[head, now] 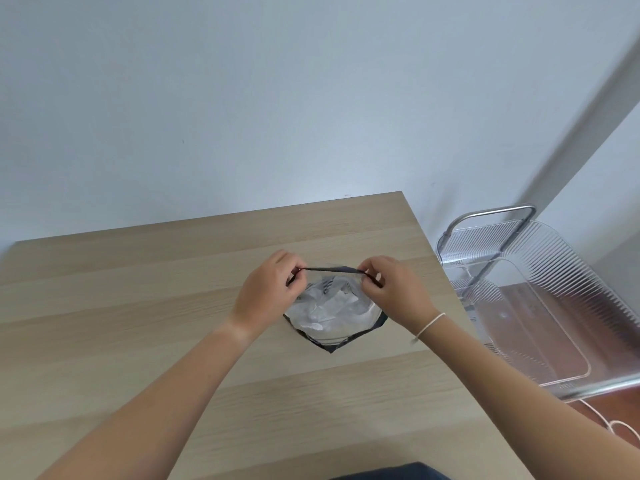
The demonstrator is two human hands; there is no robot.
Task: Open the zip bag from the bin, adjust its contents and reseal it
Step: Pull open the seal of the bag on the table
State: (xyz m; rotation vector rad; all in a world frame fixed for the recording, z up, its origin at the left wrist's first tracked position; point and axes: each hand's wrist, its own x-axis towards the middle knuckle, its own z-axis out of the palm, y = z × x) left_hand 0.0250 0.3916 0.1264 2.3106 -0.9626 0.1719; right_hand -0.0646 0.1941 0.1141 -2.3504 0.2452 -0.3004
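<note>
A clear zip bag [332,313] with dark edges rests on the wooden table [138,306], its bottom corner pointing toward me. Crumpled white contents show through the plastic. Its dark zip strip is stretched taut between my two hands, raised a little above the table. My left hand [266,289] pinches the strip's left end. My right hand [391,289], with a white string around the wrist, pinches the right end. Whether the zip is sealed cannot be made out.
A clear ribbed plastic bin [540,306] sits on a metal-framed cart to the right of the table, below table height. A white wall stands behind the table's far edge. A white cord lies on the floor at the lower right.
</note>
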